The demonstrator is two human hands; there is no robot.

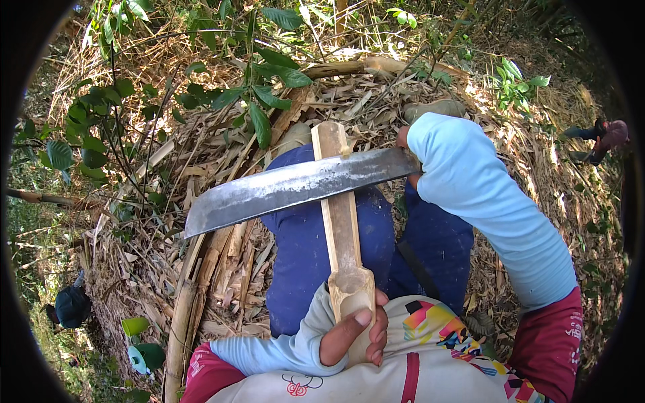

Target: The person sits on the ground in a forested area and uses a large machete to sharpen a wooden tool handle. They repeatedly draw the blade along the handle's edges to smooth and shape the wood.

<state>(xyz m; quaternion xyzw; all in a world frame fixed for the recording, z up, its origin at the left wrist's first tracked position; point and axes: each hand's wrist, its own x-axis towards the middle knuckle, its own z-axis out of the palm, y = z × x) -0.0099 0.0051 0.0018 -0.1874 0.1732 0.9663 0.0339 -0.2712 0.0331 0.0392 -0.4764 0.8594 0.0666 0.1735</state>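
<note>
My left hand point(356, 336) is closed around the lower end of a split bamboo piece point(341, 232), thumb on top, close to my belly. The pale, trough-like piece points away from me over my navy trousers point(299, 269), with its far end near my feet. In my right hand point(403, 138) is a machete, its handle mostly hidden by the hand and the light-blue sleeve. The wide, worn steel blade point(269, 191) lies crosswise over the upper part of the bamboo, its tip to the left. A small raised shaving point(345, 149) shows at the blade's upper edge.
Long split bamboo poles point(180, 329) lie on the ground at left. A leafy plant point(262, 80) hangs in from the far left. Green cup-like containers point(149, 356) are at lower left, below a dark rounded object point(72, 305). Dry leaves and bamboo scraps cover the ground.
</note>
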